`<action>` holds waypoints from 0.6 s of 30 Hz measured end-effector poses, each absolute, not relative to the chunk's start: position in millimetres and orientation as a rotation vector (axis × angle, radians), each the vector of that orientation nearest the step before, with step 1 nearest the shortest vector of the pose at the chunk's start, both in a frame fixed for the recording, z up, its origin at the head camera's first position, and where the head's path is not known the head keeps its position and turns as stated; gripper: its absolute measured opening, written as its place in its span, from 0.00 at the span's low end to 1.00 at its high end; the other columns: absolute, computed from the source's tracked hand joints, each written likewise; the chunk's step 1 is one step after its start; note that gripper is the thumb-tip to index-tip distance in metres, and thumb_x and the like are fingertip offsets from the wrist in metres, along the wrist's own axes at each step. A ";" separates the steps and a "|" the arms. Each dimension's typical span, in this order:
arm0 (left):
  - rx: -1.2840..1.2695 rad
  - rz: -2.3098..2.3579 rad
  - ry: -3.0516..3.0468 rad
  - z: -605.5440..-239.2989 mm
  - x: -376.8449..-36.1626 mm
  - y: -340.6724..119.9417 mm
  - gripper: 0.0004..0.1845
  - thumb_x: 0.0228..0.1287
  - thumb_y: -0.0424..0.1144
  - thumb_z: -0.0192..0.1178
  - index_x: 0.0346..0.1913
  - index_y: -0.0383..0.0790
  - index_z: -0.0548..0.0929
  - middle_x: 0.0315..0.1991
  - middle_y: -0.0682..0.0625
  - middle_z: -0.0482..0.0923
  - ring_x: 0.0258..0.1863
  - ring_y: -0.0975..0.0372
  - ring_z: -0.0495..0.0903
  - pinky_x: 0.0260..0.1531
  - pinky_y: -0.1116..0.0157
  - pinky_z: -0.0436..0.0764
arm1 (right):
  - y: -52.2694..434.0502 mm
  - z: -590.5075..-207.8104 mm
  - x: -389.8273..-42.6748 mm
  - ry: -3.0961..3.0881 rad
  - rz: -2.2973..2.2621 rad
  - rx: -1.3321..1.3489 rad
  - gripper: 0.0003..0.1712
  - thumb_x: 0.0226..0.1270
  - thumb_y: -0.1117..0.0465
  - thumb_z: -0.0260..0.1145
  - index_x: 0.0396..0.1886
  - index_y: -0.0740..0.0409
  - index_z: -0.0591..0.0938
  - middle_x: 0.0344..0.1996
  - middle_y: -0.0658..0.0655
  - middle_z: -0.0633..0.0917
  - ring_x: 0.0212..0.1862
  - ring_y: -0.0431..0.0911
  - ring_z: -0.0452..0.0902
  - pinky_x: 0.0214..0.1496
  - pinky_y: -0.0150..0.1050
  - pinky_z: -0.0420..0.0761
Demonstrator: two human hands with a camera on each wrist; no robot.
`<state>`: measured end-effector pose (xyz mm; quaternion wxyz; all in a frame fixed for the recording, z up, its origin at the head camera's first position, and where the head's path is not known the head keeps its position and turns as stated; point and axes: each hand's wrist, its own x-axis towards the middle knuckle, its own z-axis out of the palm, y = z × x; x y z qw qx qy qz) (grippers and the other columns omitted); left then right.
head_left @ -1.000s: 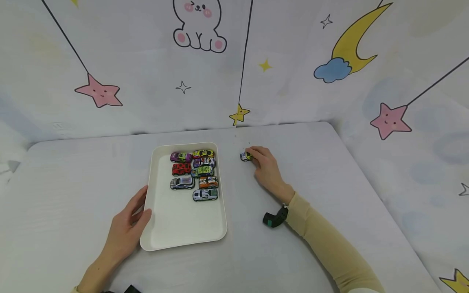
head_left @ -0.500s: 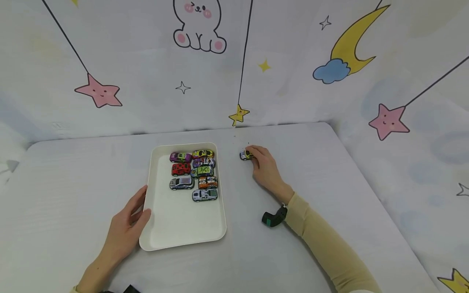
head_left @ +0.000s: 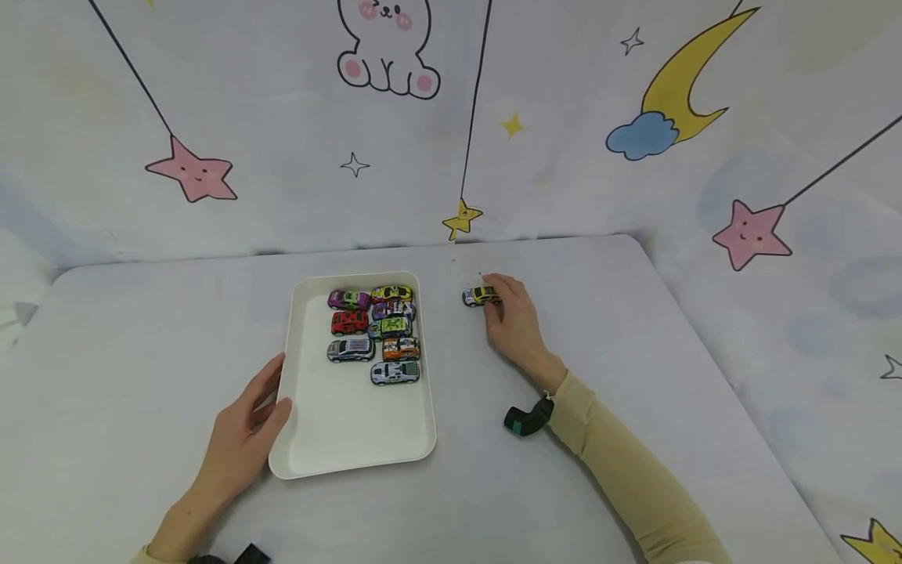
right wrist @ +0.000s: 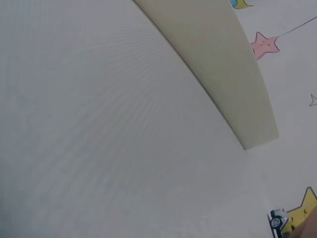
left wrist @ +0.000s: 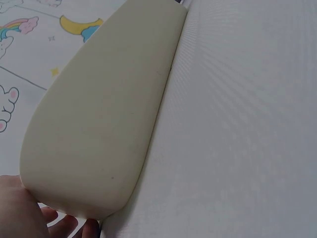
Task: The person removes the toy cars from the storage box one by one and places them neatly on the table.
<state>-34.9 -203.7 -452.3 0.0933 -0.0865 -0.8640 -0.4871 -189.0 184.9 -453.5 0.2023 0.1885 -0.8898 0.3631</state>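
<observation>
My left hand (head_left: 239,446) holds the left edge of a white tray (head_left: 338,439), thumb at the rim and fingers along its outer side. The left wrist view shows the tray's outer wall (left wrist: 99,109) and some fingertips under its edge. Right of the tray, a small yellow and white toy car (head_left: 479,296) sits on the table. My right hand (head_left: 517,325) is at the car's right end, index finger behind and thumb in front, spread apart. In the right wrist view, only the car's wheel end (right wrist: 277,223) and a bit of the hand (right wrist: 307,225) show.
Several toy cars are grouped in the tray's upper right part, among them a red car (head_left: 349,322), a purple car (head_left: 348,299) and a silver car (head_left: 395,372). A printed cloth wall (head_left: 282,117) rises behind the white table (head_left: 127,376).
The right fingers have spread apart around the yellow and white toy car, uncovering more of it; the car has hardly moved. The left hand keeps its place on the tray.
</observation>
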 end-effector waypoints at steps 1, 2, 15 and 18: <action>-0.256 -1.442 -2.566 -452.5 -35.1 -203.8 0.32 0.72 0.31 0.56 0.77 0.47 0.63 0.70 0.38 0.70 0.63 0.84 0.67 0.52 0.87 0.70 | 184.4 -453.2 -188.3 -2.449 1.009 0.523 0.24 0.63 0.76 0.61 0.61 0.68 0.78 0.59 0.65 0.78 0.63 0.58 0.72 0.68 0.51 0.73; -0.254 -1.438 -2.567 -452.6 -35.3 -203.9 0.32 0.72 0.31 0.56 0.77 0.47 0.63 0.70 0.38 0.70 0.62 0.84 0.67 0.52 0.87 0.70 | 183.5 -452.8 -187.3 -2.420 1.002 0.514 0.23 0.63 0.76 0.62 0.60 0.67 0.79 0.58 0.65 0.79 0.62 0.57 0.72 0.66 0.51 0.74; -0.246 -1.440 -2.575 -452.2 -36.3 -203.9 0.32 0.73 0.31 0.56 0.77 0.47 0.63 0.70 0.37 0.70 0.62 0.85 0.66 0.53 0.87 0.70 | 143.9 -449.3 -151.1 -2.220 1.201 0.620 0.18 0.63 0.69 0.69 0.54 0.64 0.83 0.52 0.60 0.83 0.57 0.53 0.78 0.63 0.45 0.77; -0.244 -1.445 -2.579 -452.0 -35.8 -203.9 0.32 0.73 0.31 0.56 0.77 0.47 0.63 0.70 0.37 0.69 0.62 0.85 0.66 0.53 0.87 0.70 | 134.3 -449.4 -141.6 -2.222 1.229 0.695 0.18 0.63 0.68 0.71 0.53 0.63 0.84 0.52 0.59 0.83 0.57 0.51 0.78 0.63 0.43 0.78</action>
